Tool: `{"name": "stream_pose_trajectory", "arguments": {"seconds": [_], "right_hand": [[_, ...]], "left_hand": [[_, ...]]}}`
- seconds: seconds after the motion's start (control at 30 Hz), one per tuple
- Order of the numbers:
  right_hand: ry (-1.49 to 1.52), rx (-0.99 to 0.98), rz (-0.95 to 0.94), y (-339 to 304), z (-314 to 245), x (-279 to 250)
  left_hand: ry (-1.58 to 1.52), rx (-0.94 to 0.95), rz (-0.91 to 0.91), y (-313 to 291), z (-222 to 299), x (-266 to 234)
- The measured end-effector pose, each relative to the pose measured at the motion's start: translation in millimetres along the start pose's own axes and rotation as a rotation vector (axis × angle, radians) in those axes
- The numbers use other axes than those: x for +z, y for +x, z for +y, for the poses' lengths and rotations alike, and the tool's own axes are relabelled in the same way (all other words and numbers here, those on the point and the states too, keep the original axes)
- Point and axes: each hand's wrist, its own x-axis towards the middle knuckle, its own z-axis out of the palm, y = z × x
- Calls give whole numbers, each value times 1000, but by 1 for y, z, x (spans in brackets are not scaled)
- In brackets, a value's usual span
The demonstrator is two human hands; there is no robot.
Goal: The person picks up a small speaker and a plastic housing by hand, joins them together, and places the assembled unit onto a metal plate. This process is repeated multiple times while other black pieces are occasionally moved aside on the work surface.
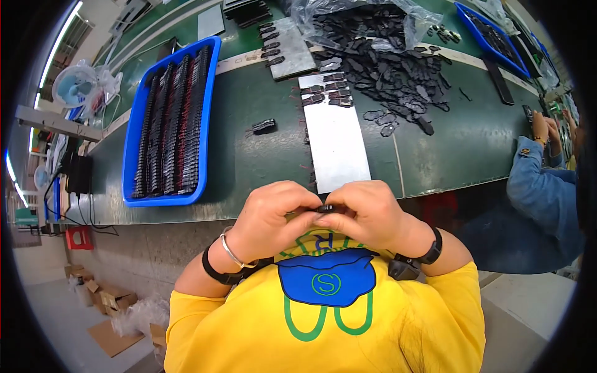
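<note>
Black, small plastic-looking piece pinched btwn L hand & R hand, fingertips close together; prob. hand-fitting step, next move likely needs steady two-handed pressure.

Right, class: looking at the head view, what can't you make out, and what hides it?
All in the head view:
- Small black part: its full shape, covered by the fingers of the left hand and right hand.
- Pile of black pieces: its far end, obscured by the clear plastic bag.
- Pieces in the large blue tray: their number, too small and tightly packed.
- Co-worker: partly cut off by the dark right rim.
</note>
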Motion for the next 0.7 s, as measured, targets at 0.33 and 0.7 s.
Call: {"name": "stream_pose_trajectory", "arguments": {"seconds": [0.33,0.7], "right_hand": [[-68,10,41,-7,12,-25],[-225,47,77,-19,27,-49]], "left_hand": [[38,-225,99,-2,-17,-12],[642,-108,254,22,-56,-39]]}}
